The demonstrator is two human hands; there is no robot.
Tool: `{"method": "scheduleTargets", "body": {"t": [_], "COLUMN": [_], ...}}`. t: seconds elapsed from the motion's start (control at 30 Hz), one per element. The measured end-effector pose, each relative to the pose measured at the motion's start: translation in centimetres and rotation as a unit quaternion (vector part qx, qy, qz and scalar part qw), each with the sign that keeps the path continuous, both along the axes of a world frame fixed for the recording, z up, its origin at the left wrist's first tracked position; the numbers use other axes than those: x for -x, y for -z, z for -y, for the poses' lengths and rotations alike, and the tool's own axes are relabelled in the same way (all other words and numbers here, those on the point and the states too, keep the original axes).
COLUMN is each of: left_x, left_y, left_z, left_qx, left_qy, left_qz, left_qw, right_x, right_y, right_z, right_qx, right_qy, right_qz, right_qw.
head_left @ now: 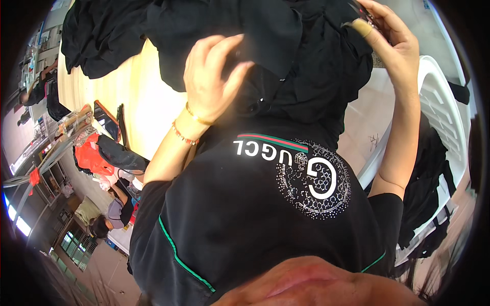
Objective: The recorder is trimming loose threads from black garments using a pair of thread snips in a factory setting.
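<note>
One half-curled left grip (212, 79), seemingly empty, is over crumpled black cloth (316, 56); the right grip (402, 53) clasps a dark, red-marked tool (375, 20), probably steadying it.

A table (138, 94) leaves room beside the left hand (210, 76); black cloth (311, 61) bars the way to the right hand (400, 48).

We see matte black cloth (311, 48) heaped in loose folds across the pale surface (133, 84), its near part bunched towards us, with 1 tiny pale speck; whether it is 1 piece or several, we cannot tell. Our right grip (400, 48) holds a dark, red-marked tool (368, 15), partly hidden.
</note>
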State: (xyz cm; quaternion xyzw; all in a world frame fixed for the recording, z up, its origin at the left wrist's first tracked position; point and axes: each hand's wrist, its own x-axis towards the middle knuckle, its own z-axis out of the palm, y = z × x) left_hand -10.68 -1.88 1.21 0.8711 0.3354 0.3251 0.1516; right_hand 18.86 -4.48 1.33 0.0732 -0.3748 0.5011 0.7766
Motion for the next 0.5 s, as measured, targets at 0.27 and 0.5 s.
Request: {"method": "scheduleTargets", "body": {"t": [0.27,0.5], "left_x": [-2.6,-4.5], "left_y": [-0.8,-6.1], "left_z": [-1.0,0.0], "left_qx": [0.046,0.582], "left_qy": [0.078,0.166], "left_qz": [0.067,0.223], "left_qw": [0.994,0.764], "right_x": [2.1,-3.1], "right_y": [-3.2,-6.6], "right_z": [2.9,4.7], "right_qx": [0.148,0.206], "right_qy": [0.249,0.036], "right_qz": [0.718,0.524], "right_qw": [0.633,0.826]}}
